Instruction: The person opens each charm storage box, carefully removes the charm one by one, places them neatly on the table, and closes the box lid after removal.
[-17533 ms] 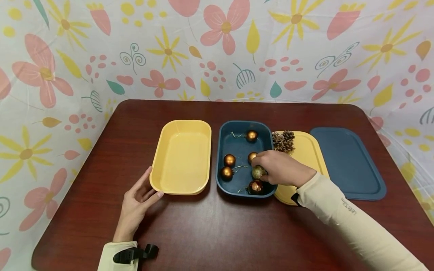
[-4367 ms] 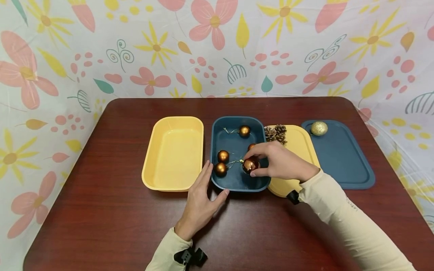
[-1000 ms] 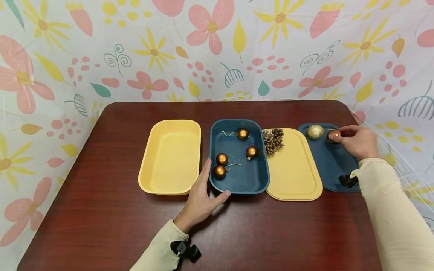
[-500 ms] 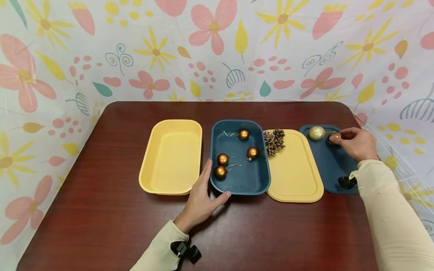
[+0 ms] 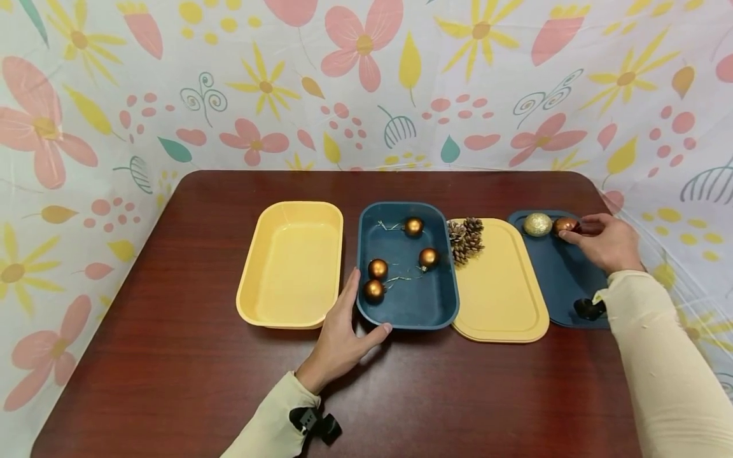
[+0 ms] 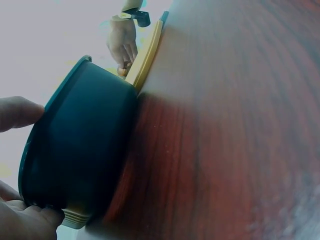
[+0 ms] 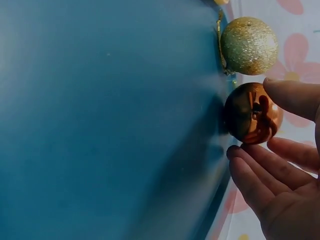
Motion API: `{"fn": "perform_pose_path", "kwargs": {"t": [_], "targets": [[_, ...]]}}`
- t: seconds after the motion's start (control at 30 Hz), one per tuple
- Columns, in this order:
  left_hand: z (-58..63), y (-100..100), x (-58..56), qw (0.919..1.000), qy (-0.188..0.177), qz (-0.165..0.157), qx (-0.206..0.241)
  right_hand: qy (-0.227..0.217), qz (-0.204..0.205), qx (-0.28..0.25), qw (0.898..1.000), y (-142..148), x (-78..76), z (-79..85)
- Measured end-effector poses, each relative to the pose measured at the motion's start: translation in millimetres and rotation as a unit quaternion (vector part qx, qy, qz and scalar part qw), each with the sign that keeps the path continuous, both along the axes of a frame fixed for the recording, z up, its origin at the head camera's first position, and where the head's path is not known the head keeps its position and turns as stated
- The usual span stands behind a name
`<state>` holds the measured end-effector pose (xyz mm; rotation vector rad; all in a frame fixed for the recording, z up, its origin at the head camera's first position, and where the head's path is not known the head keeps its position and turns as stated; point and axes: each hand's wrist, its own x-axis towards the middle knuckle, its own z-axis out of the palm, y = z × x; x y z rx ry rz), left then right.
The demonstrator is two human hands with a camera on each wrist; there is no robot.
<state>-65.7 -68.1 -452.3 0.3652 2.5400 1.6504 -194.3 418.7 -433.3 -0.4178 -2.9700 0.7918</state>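
Note:
On the blue lid (image 5: 564, 280), a shiny copper bauble (image 5: 565, 225) lies beside a gold glitter bauble (image 5: 537, 224). The thumb and fingers of my right hand (image 5: 609, 242) are loosely spread around the copper bauble's near side. In the right wrist view the thumb (image 7: 295, 97) touches or nearly touches its edge. My left hand (image 5: 340, 340) rests against the blue box (image 5: 424, 315), straight fingers along its left wall and thumb at the front rim. Several matte copper baubles (image 5: 374, 291) lie inside the box.
A yellow box (image 5: 292, 273) stands left of the blue one. To the right lies a yellow lid (image 5: 504, 299), with pine cones (image 5: 466, 240) at its back-left corner, against the blue box. A patterned cloth (image 5: 366, 89) hangs behind the dark wooden table (image 5: 172, 356).
The gold and shiny copper baubles have gone from the blue box to the blue lid. Over the last half second my right fingers loosened around the copper one. My left hand left the yellow box earlier.

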Motion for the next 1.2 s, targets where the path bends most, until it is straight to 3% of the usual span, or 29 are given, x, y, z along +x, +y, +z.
{"fn": "perform_pose_path", "kwargs": {"t": [0.27,0.63,1.0,1.2], "targets": [[-0.4,0.6,0.1,1.0,0.0,0.004,0.002,0.002,-0.001,-0.005,1.0,2.0,3.0,8.2],[0.1,0.4,0.9,1.0,0.002,0.005,0.003,0.112,-0.028,-0.041,0.992,-19.4,4.2,32.6],[-0.5,1.2,0.7,1.0,0.001,0.006,0.003,0.142,0.071,-0.047,0.986,-72.3,2.3,71.4],[-0.9,0.9,1.0,1.0,0.002,0.007,0.001,0.211,0.152,-0.083,0.962,-108.4,6.1,85.1]]}}
